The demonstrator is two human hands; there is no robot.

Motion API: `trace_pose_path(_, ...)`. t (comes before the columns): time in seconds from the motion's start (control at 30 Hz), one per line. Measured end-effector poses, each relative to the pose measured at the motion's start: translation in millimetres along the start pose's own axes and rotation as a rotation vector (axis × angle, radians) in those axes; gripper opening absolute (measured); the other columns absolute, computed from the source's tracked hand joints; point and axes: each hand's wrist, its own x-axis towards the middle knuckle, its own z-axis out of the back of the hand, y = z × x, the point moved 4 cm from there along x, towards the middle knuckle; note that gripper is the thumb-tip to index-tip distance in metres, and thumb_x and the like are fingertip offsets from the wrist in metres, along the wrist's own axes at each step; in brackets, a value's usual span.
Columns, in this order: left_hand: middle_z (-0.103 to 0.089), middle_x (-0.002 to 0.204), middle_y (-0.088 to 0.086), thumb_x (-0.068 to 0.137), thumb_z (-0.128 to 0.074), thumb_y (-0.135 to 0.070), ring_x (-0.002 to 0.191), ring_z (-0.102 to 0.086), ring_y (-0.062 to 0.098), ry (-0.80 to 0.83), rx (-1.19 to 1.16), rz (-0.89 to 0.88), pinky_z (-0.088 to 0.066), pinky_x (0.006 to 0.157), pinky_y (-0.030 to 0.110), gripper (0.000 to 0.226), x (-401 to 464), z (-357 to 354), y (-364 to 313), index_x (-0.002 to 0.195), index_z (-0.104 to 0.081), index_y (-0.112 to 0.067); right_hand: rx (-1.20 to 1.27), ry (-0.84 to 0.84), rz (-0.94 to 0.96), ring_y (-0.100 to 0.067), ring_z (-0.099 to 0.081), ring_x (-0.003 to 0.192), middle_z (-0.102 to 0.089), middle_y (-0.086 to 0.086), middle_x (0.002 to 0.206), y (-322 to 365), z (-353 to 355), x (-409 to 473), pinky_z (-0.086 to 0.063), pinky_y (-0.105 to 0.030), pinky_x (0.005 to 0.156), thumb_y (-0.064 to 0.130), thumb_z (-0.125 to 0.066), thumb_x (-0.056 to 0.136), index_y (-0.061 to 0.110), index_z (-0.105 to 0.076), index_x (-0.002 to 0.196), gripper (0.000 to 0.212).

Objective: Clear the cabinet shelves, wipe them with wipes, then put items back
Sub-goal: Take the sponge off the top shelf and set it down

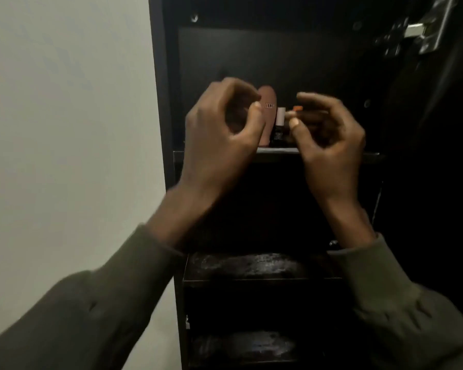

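Head view: both hands' fingers curl loosely, left hand (pixel 222 134) beside tube (pixel 267 113), right hand (pixel 329 137) empty.

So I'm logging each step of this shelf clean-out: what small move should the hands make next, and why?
Probably close the left hand round the pink tube and lift it off the shelf. The tube and a small pale-capped bottle stand there, both hands hover curled beside them, and neither clearly grips anything.

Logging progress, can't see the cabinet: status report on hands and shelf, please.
Left hand and right hand curled at shelf, grip unclear. Pink tube and small bottle upright there. Nothing blocking.
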Motion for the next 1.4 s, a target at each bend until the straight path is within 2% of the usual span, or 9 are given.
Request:
trace_pose_path(0.13,-0.063,0.114,-0.003,0.085,-0.067,-0.039,0.101,-0.062,0.009,0.239,0.256,0.094,-0.055,0.089,0.034,0.041,58.2,-18.0,20.4,0.120,-0.058,-0.019,-0.244,0.129,-0.043,0.003,-0.064,0.098,-0.069,0.008,0.111,-3.4,-14.4,57.1,-0.053,-0.013,0.083,0.020,-0.071,0.083,0.022,-0.063,0.123,0.041)
trace_pose_path(0.23,-0.059,0.123,0.003,0.085,-0.068,-0.043,0.109,-0.060,0.018,0.394,0.356,0.211,-0.053,0.094,0.040,0.055,74.9,-29.6,41.1,0.130,-0.051,-0.017,-0.457,0.270,-0.091,-0.003,-0.059,0.111,-0.063,0.006,0.126,-8.4,-28.3,81.0,-0.037,0.004,0.073,0.025,-0.071,0.085,0.023,-0.054,0.135,0.053)
trace_pose_path(0.37,-0.058,0.124,0.006,0.085,-0.071,-0.034,0.108,-0.059,0.021,0.455,0.396,0.280,-0.054,0.092,0.038,0.051,79.6,-35.7,57.9,0.129,-0.052,-0.016,-0.591,0.417,-0.083,-0.012,-0.060,0.109,-0.061,0.001,0.127,-20.2,-40.8,90.0,-0.047,-0.017,0.075,0.026,-0.068,0.087,0.023,-0.054,0.135,0.050)
trace_pose_path(0.5,-0.061,0.120,0.004,0.081,-0.075,-0.034,0.108,-0.061,0.020,0.493,0.396,0.313,-0.054,0.092,0.038,0.049,77.8,-36.7,71.2,0.125,-0.057,-0.019,-0.611,0.445,-0.060,-0.007,-0.058,0.098,-0.062,0.004,0.118,-26.2,-43.6,90.2,-0.043,-0.014,0.067,0.027,-0.069,0.086,0.025,-0.057,0.128,0.045)
trace_pose_path(0.63,-0.062,0.110,-0.001,0.084,-0.074,-0.028,0.100,-0.061,0.014,0.591,0.352,0.307,-0.051,0.075,0.024,0.037,75.7,-37.7,71.6,0.118,-0.060,-0.018,-0.590,0.433,-0.112,-0.012,-0.059,0.102,-0.060,0.002,0.119,-28.7,-43.1,91.6,-0.047,-0.019,0.073,0.025,-0.073,0.084,0.022,-0.054,0.127,0.047)
trace_pose_path(0.8,-0.064,0.106,-0.001,0.081,-0.077,-0.028,0.095,-0.062,0.013,0.512,0.334,0.274,-0.046,0.067,0.017,0.040,74.4,-37.0,70.4,0.116,-0.060,-0.017,-0.531,0.448,-0.105,-0.007,-0.056,0.097,-0.061,0.003,0.117,-24.4,-43.4,90.5,-0.041,-0.012,0.066,0.023,-0.074,0.084,0.025,-0.053,0.125,0.046)
trace_pose_path(1.1,-0.065,0.100,-0.002,0.079,-0.077,-0.026,0.090,-0.064,0.010,0.433,0.258,0.263,-0.056,0.073,0.025,0.037,72.3,-32.4,68.2,0.111,-0.059,-0.018,-0.402,0.404,-0.088,0.000,-0.057,0.094,-0.060,0.012,0.106,-12.5,-36.6,85.6,-0.039,-0.007,0.066,0.027,-0.074,0.084,0.024,-0.058,0.120,0.039)
trace_pose_path(1.3,-0.062,0.091,-0.010,0.085,-0.074,-0.025,0.088,-0.062,0.001,0.376,0.223,0.223,-0.051,0.067,0.015,0.026,70.3,-23.0,54.3,0.105,-0.059,-0.021,-0.301,0.337,-0.131,0.000,-0.060,0.099,-0.064,0.011,0.109,-11.1,-32.0,85.8,-0.050,-0.015,0.075,0.029,-0.074,0.083,0.024,-0.059,0.119,0.039)
trace_pose_path(1.4,-0.067,0.096,-0.005,0.086,-0.072,-0.022,0.089,-0.066,0.006,0.319,0.143,0.221,-0.059,0.075,0.029,0.021,65.7,-16.8,47.1,0.105,-0.061,-0.021,-0.252,0.319,-0.109,0.001,-0.062,0.097,-0.066,0.011,0.106,-6.0,-28.3,84.2,-0.056,-0.024,0.082,0.030,-0.074,0.082,0.023,-0.061,0.116,0.037)
